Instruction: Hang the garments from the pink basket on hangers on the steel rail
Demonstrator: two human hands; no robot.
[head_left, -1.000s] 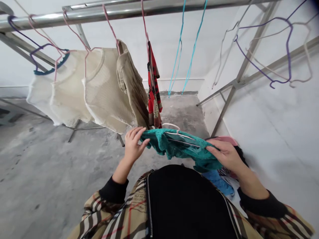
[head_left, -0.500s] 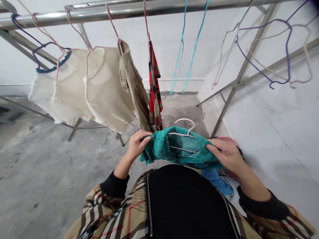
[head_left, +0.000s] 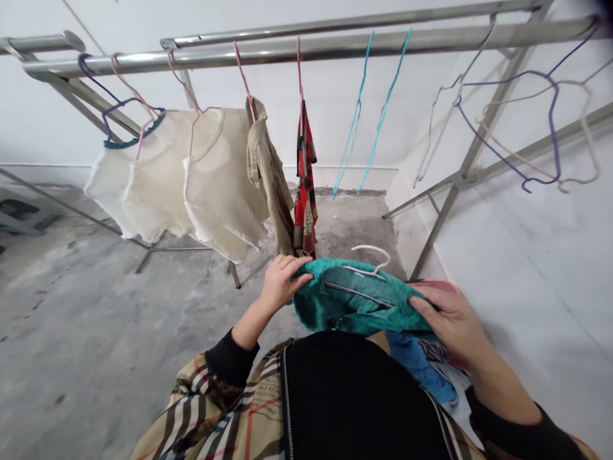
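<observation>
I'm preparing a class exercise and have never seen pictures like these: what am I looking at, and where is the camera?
There is no machine here: a person works with two bare hands. One head-worn camera looks forward and down, so the plaid jacket shows below. The left hand and right hand each grip an edge of a green garment; a pale hanger sits inside, its hook sticking out. Ahead, a metal rail carries cream tops, a red patterned garment and bare blue hangers. Low near the right hand lies blue cloth; what supports it is unclear.
</observation>
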